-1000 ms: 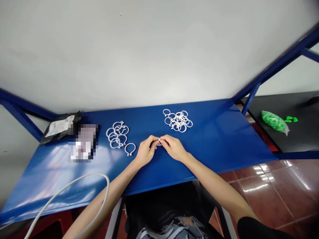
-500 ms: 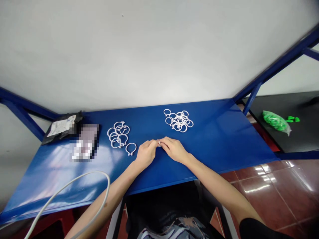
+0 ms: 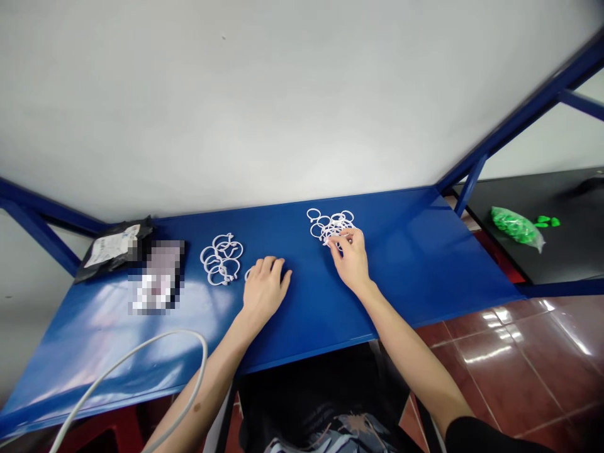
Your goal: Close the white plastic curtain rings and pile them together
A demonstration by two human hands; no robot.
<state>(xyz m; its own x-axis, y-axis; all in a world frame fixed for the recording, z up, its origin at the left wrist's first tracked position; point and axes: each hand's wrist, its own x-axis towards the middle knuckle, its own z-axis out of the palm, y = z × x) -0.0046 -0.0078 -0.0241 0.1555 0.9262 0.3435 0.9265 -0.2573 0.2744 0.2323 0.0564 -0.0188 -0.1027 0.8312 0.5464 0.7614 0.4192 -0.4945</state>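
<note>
My left hand rests palm down on the blue table, its fingers stretched out. A white ring peeks out at its left side, mostly hidden by the hand. Farther left lies a loose group of white open rings with small knobbed ends. My right hand reaches into the other pile of white rings, thumb and fingers pinched on a ring at the pile's near edge. The fingers cover part of this pile.
A black plastic parcel and a blurred-out flat object lie at the table's left. A white cable loops over the front left. On a black table at right sits a bag of green pieces. Blue frame bars flank the table.
My hands were together at the middle with a small white piece between the fingers. They have parted: the left moved slightly left and opened, the right went forward to the right-hand pile.
</note>
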